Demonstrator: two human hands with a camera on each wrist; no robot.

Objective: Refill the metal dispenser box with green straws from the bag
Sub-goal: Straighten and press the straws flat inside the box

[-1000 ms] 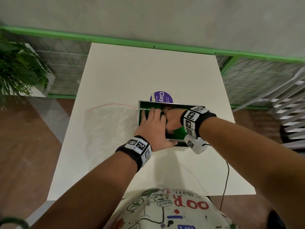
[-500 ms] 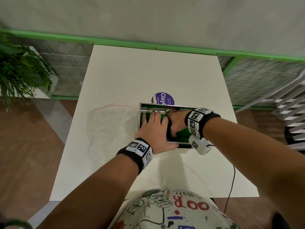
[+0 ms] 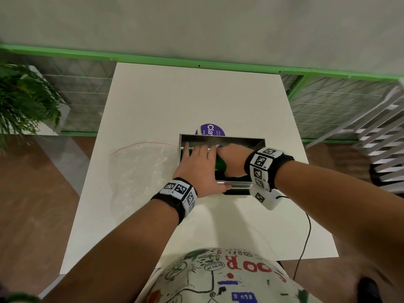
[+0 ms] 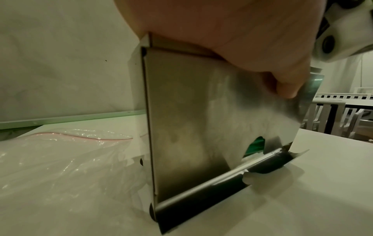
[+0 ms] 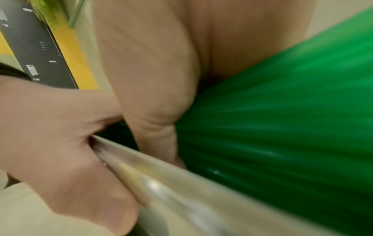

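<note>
Hands — left (image 3: 200,169) flat on box (image 3: 255,142) | right (image 3: 231,159) on straws (image 5: 282,127)

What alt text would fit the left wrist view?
A left hand rests on top of an upright metal dispenser box, thumb on its front; green straws show through a low opening, and a clear plastic bag lies beside it.

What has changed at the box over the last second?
Little. The right hand has curled tighter over the straws in the box, and its fingertips now meet the left hand at the far side. The left hand still lies flat across the box top, thumb on the front wall. Box and bag have not moved.
</note>
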